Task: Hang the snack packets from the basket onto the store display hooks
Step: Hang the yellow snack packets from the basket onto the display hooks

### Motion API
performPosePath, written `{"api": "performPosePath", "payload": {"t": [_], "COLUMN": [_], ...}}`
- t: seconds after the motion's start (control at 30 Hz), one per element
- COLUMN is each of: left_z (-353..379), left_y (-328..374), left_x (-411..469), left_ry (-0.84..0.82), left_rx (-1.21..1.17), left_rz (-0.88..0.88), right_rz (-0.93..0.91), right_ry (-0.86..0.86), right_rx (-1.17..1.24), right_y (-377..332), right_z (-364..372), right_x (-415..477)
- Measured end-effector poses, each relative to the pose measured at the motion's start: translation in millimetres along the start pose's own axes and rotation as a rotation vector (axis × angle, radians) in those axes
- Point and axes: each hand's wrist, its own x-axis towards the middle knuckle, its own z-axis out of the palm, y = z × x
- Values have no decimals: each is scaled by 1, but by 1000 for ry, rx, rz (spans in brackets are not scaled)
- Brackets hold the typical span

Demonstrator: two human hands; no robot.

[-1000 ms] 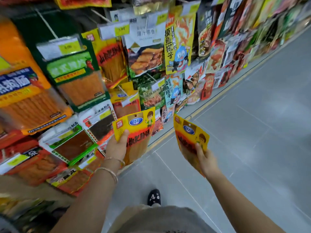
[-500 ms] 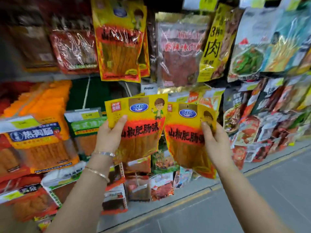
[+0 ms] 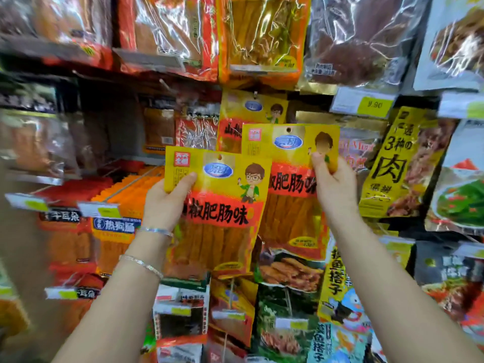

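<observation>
Snack packets (image 3: 217, 203), yellow-topped with a cartoon boy, are pinched one each in left fingers (image 3: 186, 180) and right fingers (image 3: 317, 160).

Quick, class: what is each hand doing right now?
Left hand: grips the nearer yellow snack packet.
Right hand: grips the farther yellow snack packet.

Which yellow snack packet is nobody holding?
The rear yellow packet, up behind the other two and partly hidden by them. The left hand holds the front one, the right hand the middle one.
</observation>
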Motion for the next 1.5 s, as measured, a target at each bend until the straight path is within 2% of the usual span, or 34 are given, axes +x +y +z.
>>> {"api": "performPosePath", "payload": {"t": [0.3,0.57,0.87,1.17,1.3,1.37,1.43,1.5], "left_z": [-8,1,2,0,0,1,3,6], "left_y": [19,17,11,12,15,17,19,20], "left_x": [27,53,78,96,101,100,99,98], "left_ry": [86,48,-34,-109,-152,-169,-178,-167], "left_rx": [-21,-84,-99,-123,-104,-119,-138,-131], "left_rz": [58,42,32,1,-5,-7,1,25], "right_rz": [40,105,147,157,173,187,83,-77], "right_ry": [-101,-180,-113,-8,-69,-140,-166,-83], "right_rx": [184,258,245,9,-186,-200,-224,-260], "right_y": [-31,-21,-14,-17,-8,-7,-11,-18], "right_z": [58,72,81,128,131,127,122,115], "right_x": [56,76,77,106,111,109,101,90]}}
